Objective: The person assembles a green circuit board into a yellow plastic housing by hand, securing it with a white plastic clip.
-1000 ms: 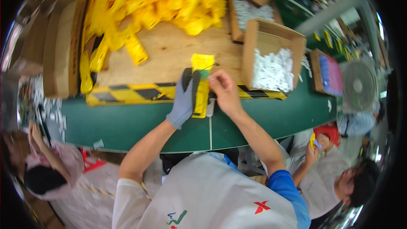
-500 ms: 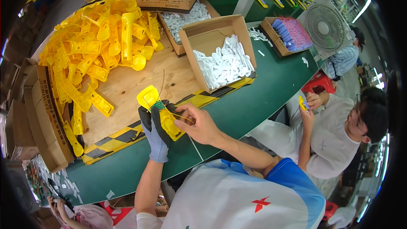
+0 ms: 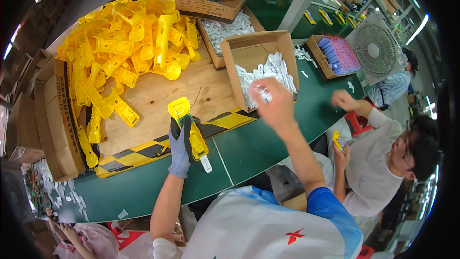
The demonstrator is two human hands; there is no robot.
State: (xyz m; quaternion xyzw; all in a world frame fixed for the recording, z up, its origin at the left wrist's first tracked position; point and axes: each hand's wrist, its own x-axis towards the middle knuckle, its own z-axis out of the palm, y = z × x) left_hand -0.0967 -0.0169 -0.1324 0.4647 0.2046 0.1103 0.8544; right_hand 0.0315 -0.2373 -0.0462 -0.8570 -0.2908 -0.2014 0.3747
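Observation:
My left hand (image 3: pixel 180 146), in a grey and black glove, grips a yellow plastic housing (image 3: pixel 198 143) above the near edge of the wooden board. A small green circuit board (image 3: pixel 185 119) with thin wires sits in the housing, partly behind the gloved fingers. From the housing's lower end sticks out a white plastic piece (image 3: pixel 206 164). My bare right hand (image 3: pixel 274 100) is over the near side of a cardboard box (image 3: pixel 235 57) of white plastic parts (image 3: pixel 282 69). Motion smears its fingers, so whether they hold anything is unclear.
Yellow housings (image 3: pixel 120 43) lie heaped on the wooden board (image 3: pixel 158 98), edged with striped tape. Behind stand more cardboard boxes (image 3: pixel 206 7). Purple cylindrical cells (image 3: pixel 335 55) fill a box near a fan (image 3: pixel 375 48). At right, a co-worker (image 3: pixel 369 163) holds a yellow piece.
My right hand has left the yellow housing and moved right to the box of white parts. The white piece now shows at the housing's lower end. The co-worker's hands have moved apart.

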